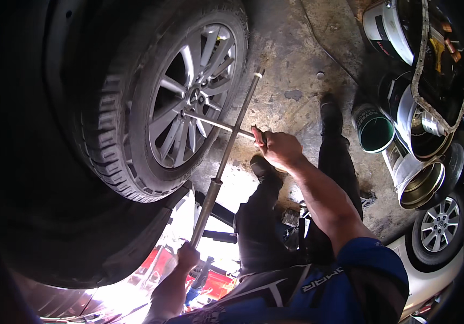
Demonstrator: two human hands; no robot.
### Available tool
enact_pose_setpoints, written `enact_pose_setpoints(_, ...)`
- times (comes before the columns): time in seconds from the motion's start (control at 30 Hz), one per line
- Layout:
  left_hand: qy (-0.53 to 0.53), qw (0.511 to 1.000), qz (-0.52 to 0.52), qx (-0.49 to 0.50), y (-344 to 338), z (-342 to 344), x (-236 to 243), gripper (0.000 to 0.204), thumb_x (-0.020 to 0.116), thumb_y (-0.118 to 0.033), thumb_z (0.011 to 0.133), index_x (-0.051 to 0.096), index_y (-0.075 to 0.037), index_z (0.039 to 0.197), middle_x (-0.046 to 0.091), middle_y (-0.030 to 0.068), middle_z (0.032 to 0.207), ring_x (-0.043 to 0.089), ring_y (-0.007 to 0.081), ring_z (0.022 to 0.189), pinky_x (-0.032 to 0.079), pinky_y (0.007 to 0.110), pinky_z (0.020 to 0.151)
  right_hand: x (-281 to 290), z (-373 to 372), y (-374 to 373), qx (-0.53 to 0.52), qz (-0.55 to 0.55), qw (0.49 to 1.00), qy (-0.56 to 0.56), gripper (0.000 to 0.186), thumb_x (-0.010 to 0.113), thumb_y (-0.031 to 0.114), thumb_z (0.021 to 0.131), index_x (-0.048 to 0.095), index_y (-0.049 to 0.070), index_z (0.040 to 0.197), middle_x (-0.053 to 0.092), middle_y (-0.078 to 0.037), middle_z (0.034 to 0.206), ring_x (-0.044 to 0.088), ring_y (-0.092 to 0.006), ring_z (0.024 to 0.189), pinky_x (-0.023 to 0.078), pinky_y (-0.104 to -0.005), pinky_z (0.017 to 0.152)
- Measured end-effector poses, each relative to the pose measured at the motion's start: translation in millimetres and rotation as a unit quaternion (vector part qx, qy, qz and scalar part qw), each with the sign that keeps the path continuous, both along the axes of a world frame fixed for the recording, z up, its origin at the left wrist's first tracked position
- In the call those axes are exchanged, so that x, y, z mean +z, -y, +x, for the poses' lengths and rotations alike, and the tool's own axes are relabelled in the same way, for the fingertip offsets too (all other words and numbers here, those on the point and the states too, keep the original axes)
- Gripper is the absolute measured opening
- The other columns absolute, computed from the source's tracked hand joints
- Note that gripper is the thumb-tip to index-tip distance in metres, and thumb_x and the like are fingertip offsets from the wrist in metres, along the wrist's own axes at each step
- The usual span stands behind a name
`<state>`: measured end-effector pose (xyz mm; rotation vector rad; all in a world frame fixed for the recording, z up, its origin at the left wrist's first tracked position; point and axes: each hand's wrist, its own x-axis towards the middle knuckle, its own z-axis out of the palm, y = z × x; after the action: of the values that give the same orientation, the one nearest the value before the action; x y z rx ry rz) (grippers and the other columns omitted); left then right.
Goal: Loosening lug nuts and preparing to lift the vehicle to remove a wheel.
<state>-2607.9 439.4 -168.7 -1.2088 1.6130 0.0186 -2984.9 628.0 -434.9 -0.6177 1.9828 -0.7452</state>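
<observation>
We had the cross wrench [236,127] set near the mounted wheel's [168,115] centre, left hand's [188,256] grip clamped on its pipe extension [207,208], right hand's [281,150] around its outer end, nut tightness impossible to tell.

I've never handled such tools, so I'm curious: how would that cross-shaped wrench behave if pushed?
The cross-shaped wrench is likely stiff, since its bars run straight. Its metallic sheen suggests it is fairly heavy. Pushed at the wider tube in the left hand, it would probably turn about the end set at the wheel, rather than roll.
</observation>
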Motion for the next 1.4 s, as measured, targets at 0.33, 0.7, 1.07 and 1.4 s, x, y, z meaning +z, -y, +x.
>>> enact_pose_setpoints(0.33,-0.144,0.983,-0.019,0.111,12,108,-171,0.025,0.065,-0.021,0.075,0.063,-0.004,0.094,0.069,0.0226,0.085,0.068,0.0404,0.083,0.054,0.05,0.077,-9,39,18,-0.045,0.088,0.995,-0.034,0.036,0.05,0.047,0.098,0.068,0.016,0.097,0.07,-0.015,0.086,0.068,-0.0361,0.083,0.053,-0.046,0.074)
enact_pose_setpoints(0.7,-0.172,0.964,0.193,0.066,13,113,-348,0.047,0.074,-0.042,0.079,0.061,-0.001,0.099,0.068,0.0204,0.097,0.065,0.0378,0.098,0.052,0.046,0.086,-7,64,-11,-0.157,0.045,0.969,-0.186,0.028,0.066,0.039,0.091,0.064,0.015,0.076,0.068,-0.01,0.071,0.068,-0.0323,0.066,0.053,-0.043,0.057)
enact_pose_setpoints(1.07,-0.046,0.986,0.143,0.074,19,24,-27,0.046,0.074,-0.036,0.079,0.059,-0.002,0.106,0.07,0.0194,0.088,0.069,0.0394,0.086,0.054,0.046,0.079,-61,52,10,-0.036,0.112,0.991,0.064,0.044,0.055,0.053,0.092,0.067,0.012,0.103,0.07,-0.017,0.092,0.068,-0.0361,0.087,0.053,-0.0466,0.077)
enact_pose_setpoints(1.4,0.101,0.985,0.109,0.087,17,-137,137,0.059,0.076,-0.027,0.076,0.052,-0.005,0.124,0.07,0.018,0.096,0.07,0.0326,0.089,0.054,0.043,0.081,-80,66,20,-0.055,0.005,0.997,0.06,0.049,0.056,0.053,0.092,0.066,0.005,0.09,0.07,-0.017,0.082,0.069,-0.0355,0.079,0.054,-0.044,0.07)
